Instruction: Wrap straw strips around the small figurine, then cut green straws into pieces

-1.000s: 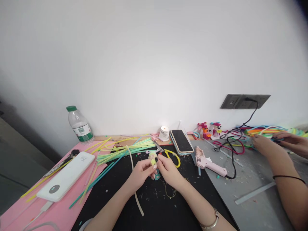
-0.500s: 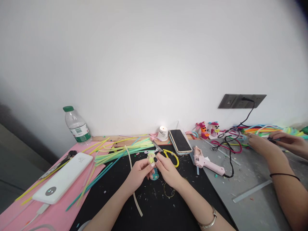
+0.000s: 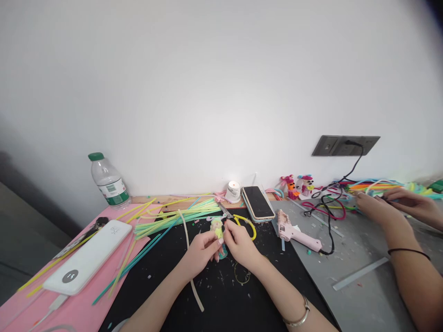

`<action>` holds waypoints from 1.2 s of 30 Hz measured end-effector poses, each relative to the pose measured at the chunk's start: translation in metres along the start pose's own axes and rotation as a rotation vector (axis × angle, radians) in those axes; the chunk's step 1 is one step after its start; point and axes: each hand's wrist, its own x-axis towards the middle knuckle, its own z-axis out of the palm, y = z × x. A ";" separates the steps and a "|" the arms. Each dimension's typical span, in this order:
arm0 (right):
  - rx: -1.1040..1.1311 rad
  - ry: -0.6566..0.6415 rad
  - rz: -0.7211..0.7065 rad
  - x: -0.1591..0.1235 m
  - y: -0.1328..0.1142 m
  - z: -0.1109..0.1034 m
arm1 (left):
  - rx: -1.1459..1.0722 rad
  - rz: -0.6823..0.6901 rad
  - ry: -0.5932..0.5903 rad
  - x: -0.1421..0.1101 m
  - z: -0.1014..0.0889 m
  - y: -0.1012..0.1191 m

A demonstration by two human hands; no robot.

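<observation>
Above the black mat (image 3: 221,299), a small pipe-cleaner figure (image 3: 216,226) is held upright, pale yellow at the top and teal at the bottom. My left hand (image 3: 200,253) is closed around its left side and lower part, covering much of it. The fingertips of my right hand (image 3: 241,244) pinch at the figure's right side; whether something tiny is between them cannot be seen. Just beyond my right hand lie yellow-handled scissors (image 3: 248,226). A pale pipe cleaner (image 3: 188,249) is beside my left hand.
Pipe cleaners (image 3: 173,221), a bottle (image 3: 112,184) and a power bank (image 3: 88,258) are on the left. A phone (image 3: 258,203), a pink glue gun (image 3: 299,235) with its cord and small figures (image 3: 291,186) are right of centre. Another person's hands (image 3: 375,210) work at far right.
My right fingertips have shifted from the figure's front to its right side, so more of its yellow upper part shows. The whole view has shifted slightly.
</observation>
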 end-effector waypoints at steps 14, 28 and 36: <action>0.078 -0.039 -0.008 0.002 0.001 -0.002 | 0.012 0.005 0.041 0.000 -0.001 0.004; 0.210 -0.033 -0.007 0.001 0.004 -0.007 | -0.081 -0.003 0.162 0.003 -0.004 0.003; 0.058 -0.064 -0.058 0.003 0.002 -0.010 | -0.152 -0.086 0.108 0.002 -0.002 0.006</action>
